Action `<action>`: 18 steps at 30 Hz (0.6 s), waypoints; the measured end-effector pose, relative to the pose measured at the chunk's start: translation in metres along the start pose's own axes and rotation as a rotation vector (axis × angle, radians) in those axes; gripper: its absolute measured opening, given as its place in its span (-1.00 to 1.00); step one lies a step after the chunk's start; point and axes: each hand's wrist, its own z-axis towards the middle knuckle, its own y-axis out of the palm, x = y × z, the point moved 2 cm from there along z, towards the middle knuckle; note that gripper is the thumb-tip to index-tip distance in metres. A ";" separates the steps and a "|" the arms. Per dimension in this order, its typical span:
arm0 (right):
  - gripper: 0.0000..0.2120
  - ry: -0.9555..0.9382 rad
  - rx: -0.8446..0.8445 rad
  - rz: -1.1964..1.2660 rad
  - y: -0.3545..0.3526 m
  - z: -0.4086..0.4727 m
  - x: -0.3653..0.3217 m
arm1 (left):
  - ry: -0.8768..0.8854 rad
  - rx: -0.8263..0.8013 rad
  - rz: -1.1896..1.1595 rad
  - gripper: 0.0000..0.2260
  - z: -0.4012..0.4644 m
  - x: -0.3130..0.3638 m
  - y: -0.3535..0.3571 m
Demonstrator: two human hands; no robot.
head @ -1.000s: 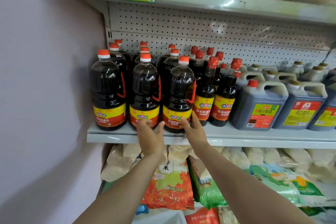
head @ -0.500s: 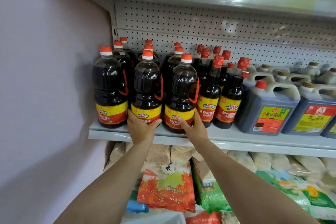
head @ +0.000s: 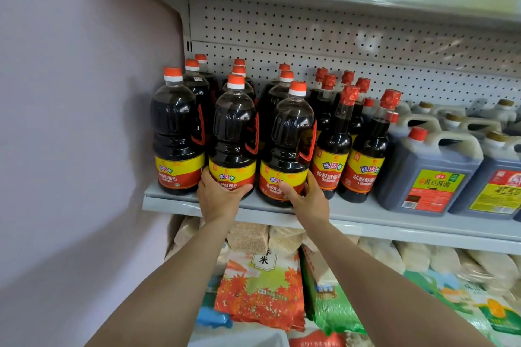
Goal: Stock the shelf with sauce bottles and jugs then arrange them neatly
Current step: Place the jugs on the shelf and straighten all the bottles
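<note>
Standing upright, caps up, 2 bottles [head: 234,132] [head: 290,146] are gripped by left hand [head: 218,197] and right hand [head: 308,200] fingers.

Just one cam, head-mounted, wide-angle w/ edges bowed. It faces fwd, tilted a bit down, close up to the shelf [head: 366,220]. Wall [head: 70,121] fills 9 o'clock, jugs [head: 428,175] run off at 3, arms come in from 6. No 2nd view, so no overlap.

Under my hands [head: 262,197] I see glossy clear-plastic bottles [head: 234,132] with slick paper labels, on a smooth, matt-painted metal shelf [head: 394,222], crinkly plastic bags [head: 262,293] below.
</note>
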 end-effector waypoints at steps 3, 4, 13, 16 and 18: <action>-0.11 -0.006 -0.011 -0.006 -0.002 0.000 0.000 | 0.008 -0.019 0.006 0.02 0.002 -0.001 -0.002; -0.11 -0.007 -0.016 -0.003 -0.003 0.001 0.000 | 0.009 -0.025 0.005 0.02 0.002 -0.001 -0.003; -0.17 0.019 -0.080 0.047 -0.005 0.000 0.001 | -0.003 0.021 -0.020 -0.09 -0.016 -0.002 -0.005; -0.30 0.035 -0.113 0.082 -0.007 -0.001 0.002 | -0.014 0.091 0.002 -0.23 -0.035 -0.008 -0.004; -0.39 0.067 -0.122 0.116 -0.011 -0.004 0.003 | 0.010 0.126 0.001 -0.35 -0.045 -0.009 -0.001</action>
